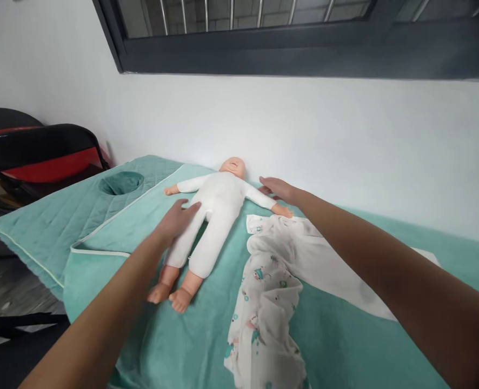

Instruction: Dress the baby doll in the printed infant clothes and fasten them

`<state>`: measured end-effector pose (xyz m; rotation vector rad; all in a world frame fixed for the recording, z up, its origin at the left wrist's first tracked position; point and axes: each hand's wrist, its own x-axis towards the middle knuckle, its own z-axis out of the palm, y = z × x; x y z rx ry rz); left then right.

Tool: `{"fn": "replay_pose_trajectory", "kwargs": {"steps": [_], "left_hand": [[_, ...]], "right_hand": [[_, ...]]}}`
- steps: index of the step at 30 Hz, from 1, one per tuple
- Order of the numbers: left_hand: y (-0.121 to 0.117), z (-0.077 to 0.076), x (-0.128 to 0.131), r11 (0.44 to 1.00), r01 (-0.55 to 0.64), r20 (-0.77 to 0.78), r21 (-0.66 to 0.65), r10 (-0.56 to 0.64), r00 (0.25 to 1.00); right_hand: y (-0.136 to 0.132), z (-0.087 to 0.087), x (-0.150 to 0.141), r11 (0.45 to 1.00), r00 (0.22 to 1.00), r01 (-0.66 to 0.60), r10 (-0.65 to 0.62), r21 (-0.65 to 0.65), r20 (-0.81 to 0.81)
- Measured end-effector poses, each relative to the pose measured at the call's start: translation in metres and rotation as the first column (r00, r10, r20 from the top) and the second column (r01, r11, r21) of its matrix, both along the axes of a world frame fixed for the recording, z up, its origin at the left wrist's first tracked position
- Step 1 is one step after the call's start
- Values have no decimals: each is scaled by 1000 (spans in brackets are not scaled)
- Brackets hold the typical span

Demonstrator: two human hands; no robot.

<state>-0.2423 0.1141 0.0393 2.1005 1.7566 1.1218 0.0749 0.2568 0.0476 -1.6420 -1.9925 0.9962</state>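
A baby doll (219,197) with a white cloth body lies on its back on a green sheet (194,346), head toward the wall and arms spread. My left hand (178,220) is at the doll's hip and thigh on the left, fingers apart; whether it presses on the cloth I cannot tell. Over the doll's arm on the right is my right hand (280,189), its fingers stretched out and holding nothing. Below that arm lies a crumpled white baby garment (270,281) with a small coloured print, partly covered by my right forearm.
Left of the doll, a quilted green pad (69,216) with a round hole (121,183) extends to the bed's edge. Black and red folding chairs (48,156) stand beyond it. A white wall (345,135) and a dark window frame (243,56) close off the back.
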Motion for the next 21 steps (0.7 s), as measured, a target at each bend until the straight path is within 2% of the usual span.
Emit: {"fn": "replay_pose_trajectory", "kwargs": {"steps": [2, 3, 4, 6, 8, 9, 11, 13, 16, 18, 19, 21], "left_hand": [[-27, 14, 20, 995, -65, -92, 81, 72, 993], [-44, 20, 33, 995, 4, -180, 98, 13, 984], [-62, 24, 46, 986, 152, -294, 65, -126, 948], [-95, 26, 72, 889, 443, -437, -114, -445, 782], [-121, 22, 97, 793, 551, -458, -258, -603, 653], [-130, 20, 109, 772, 568, -452, -286, -631, 630], [-141, 17, 132, 774, 582, -430, -250, -627, 649], [-146, 20, 156, 801, 585, -395, -128, -582, 711], [-150, 30, 192, 832, 553, -342, 46, -507, 791], [-155, 37, 210, 835, 547, -291, 50, -512, 808], [-160, 41, 217, 847, 531, -238, 31, -510, 827], [-172, 48, 225, 901, 432, -40, 28, -431, 901]], "right_hand": [[-30, 3, 40, 999, 992, 54, -53, 0, 114], [-48, 4, 61, 997, 980, 78, -78, 9, 183], [-67, 6, 81, 995, 963, 95, -99, 28, 252], [-107, 9, 116, 991, 923, 112, -130, 71, 361], [-146, 12, 136, 991, 897, 82, -118, 103, 426], [-163, 14, 140, 992, 891, 51, -97, 115, 444], [-197, 19, 135, 990, 890, -34, -33, 138, 455], [-230, 29, 120, 978, 901, -124, 39, 170, 433], [-283, 56, 93, 938, 922, -253, 160, 236, 352], [-320, 80, 83, 873, 934, -347, 288, 343, 212], [-338, 91, 81, 862, 935, -353, 312, 364, 168], [-368, 106, 83, 880, 954, -300, 280, 368, 109]]}}
